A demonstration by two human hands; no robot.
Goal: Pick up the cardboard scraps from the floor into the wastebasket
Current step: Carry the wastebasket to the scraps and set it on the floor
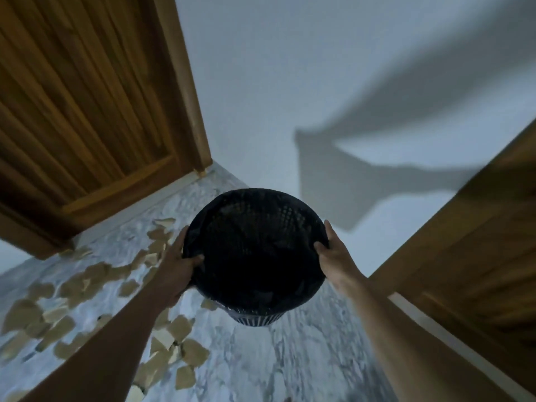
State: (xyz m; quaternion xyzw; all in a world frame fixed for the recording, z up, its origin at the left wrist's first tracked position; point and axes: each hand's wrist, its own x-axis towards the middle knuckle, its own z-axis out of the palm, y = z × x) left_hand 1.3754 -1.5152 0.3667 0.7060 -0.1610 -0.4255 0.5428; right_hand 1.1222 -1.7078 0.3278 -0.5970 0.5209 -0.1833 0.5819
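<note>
A black mesh wastebasket [255, 224] with a dark liner is held up above the floor in the middle of the view. My left hand [181, 264] grips its left rim, thumb hooked over the edge. My right hand [333, 253] grips the right rim the same way. Several tan cardboard scraps [95, 275] lie scattered on the pale marbled floor [304, 358] to the left and below my left forearm, some hidden by the arm. The inside of the basket is too dark to see into.
A wooden door [87, 111] with its frame stands at the left, and another wooden door or panel [464, 256] closes in at the right. A white wall [275, 82] with my arms' shadow lies straight ahead.
</note>
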